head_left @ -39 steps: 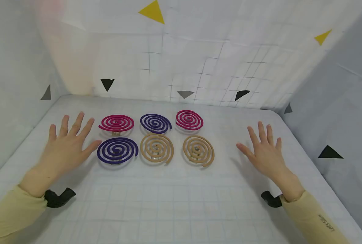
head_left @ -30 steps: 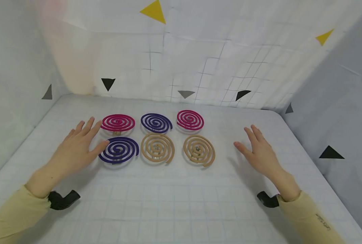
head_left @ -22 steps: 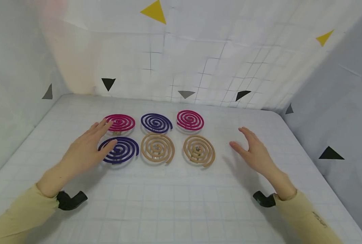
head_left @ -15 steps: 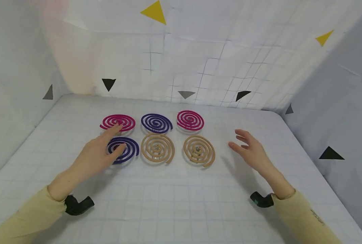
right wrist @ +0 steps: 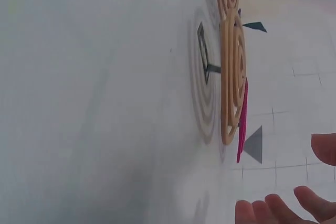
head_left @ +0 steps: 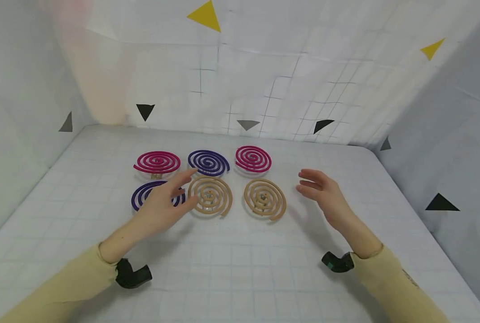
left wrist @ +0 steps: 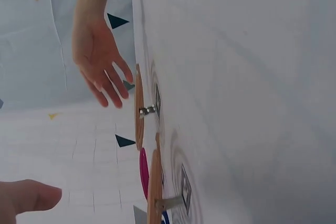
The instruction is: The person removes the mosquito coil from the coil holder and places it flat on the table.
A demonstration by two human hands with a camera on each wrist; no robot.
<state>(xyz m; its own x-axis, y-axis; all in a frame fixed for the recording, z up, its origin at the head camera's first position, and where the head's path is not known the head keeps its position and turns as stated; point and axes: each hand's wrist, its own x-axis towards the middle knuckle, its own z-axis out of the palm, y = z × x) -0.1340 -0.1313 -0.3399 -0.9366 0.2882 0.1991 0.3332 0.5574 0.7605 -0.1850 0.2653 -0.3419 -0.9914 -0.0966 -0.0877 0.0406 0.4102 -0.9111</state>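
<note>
Six... several spiral mosquito coils stand on small metal holders in two rows. At the back are a pink coil (head_left: 157, 162), a purple coil (head_left: 209, 163) and another pink coil (head_left: 253, 159). The front row has a purple coil (head_left: 140, 194), a left tan coil (head_left: 209, 195) and a right tan coil (head_left: 265, 199). My left hand (head_left: 156, 211) hovers over the front purple coil, partly hiding it, thumb and fingers spread near the left tan coil. To the right of the right tan coil, my right hand (head_left: 328, 197) is held in the air with loosely bent fingers, touching nothing.
White gridded cloth covers the table (head_left: 240, 269). A white back wall (head_left: 167, 76) with yellow, black and grey triangles rises behind it, and grey side walls (head_left: 458, 134) stand left and right. Black wrist mounts (head_left: 132, 274) stick out from both sleeves.
My left hand has moved right, from beside the coils to over the front purple one. My right hand has moved left, its fingers bending from spread to relaxed. The coils have stayed put.
</note>
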